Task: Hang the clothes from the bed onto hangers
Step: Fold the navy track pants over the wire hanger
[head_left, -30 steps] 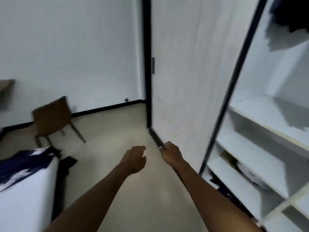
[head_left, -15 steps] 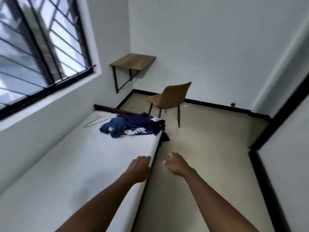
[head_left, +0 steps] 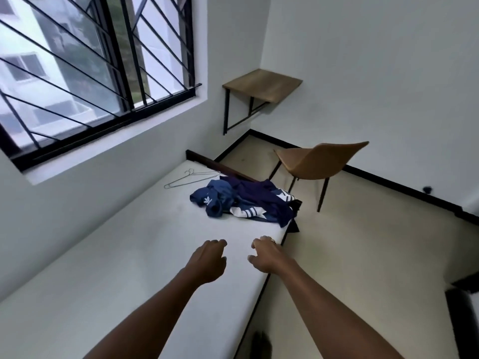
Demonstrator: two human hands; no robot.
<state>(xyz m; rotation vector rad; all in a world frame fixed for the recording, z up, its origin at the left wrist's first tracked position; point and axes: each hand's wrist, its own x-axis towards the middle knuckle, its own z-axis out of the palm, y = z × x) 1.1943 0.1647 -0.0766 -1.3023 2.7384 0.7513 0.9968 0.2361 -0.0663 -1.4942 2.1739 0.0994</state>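
The left hand's fingers (head_left: 217, 244) are loosely curled, palm down, and hold nothing. The right hand's fingers (head_left: 259, 242) are curled the same way, thumb tucked toward the left, also empty. The left hand (head_left: 210, 260) is over the white bed (head_left: 124, 260). The right hand (head_left: 268, 257) is just beside it at 3 o'clock, over the mattress's edge. Whether either one touches the sheet cannot be told.

The clothes (head_left: 246, 200) lie in a crumpled navy heap at 12 o'clock from the hands, well apart from them, near the bed's far right corner, with one dark piece spilling over the side. A white trefoil logo (head_left: 207, 200) shows on the blue piece; the lettering under it is too small to read. White stripes show on another fold.

At 11 o'clock from the heap, two wire hangers (head_left: 191, 178) lie flat on the sheet, just beside the clothes. A brown chair (head_left: 318, 161) stands on the floor at 2 o'clock from the heap. A wooden wall shelf (head_left: 261, 84) hangs at 12 o'clock in the corner, and a barred window (head_left: 90, 60) fills 10 o'clock.
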